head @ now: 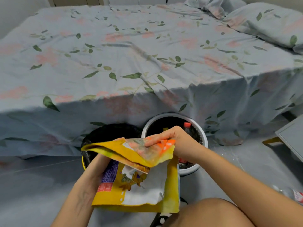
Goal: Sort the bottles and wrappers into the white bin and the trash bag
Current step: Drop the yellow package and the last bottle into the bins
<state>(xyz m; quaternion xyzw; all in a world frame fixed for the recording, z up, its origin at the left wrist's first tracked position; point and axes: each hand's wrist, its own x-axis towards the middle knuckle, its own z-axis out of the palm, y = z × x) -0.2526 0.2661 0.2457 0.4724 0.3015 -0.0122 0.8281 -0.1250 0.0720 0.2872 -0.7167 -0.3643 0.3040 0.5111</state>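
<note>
Head view, listed left to right.

Bed [114, 54]: fills the upper frame, covered by a grey-blue floral sheet that drapes down to the floor; two pillows [265, 22] in matching fabric at the far right corner.

Left hand [96, 169]: low centre-left, largely hidden behind the wrappers; it grips the left edge of the lower wrapper [136, 190], a large yellow and white packet with a purple and red printed panel and a cartoon figure, hanging flat in front of the person. Exact finger positions cannot be told.

Trash bag [106, 133]: black, lining a container with a yellow rim, standing on the floor against the bed's draped sheet, directly behind the wrappers.

Upper wrapper [127, 153]: yellow with an orange corner, folded over, held above and touching the lower wrapper, over the trash bag's near rim.

Right hand [164, 136]: fingers curled down, pinching the orange corner of the upper wrapper.

White bin [203, 138]: round, just right of the trash bag, touching the sheet; inside it a dark cola bottle [188, 128] with a red cap.

Floor, far right: a clear plastic bottle [291, 195] with a red and white label lying on its side; a bare knee at bottom right; a grey panel [293, 136] at the right edge.
</note>
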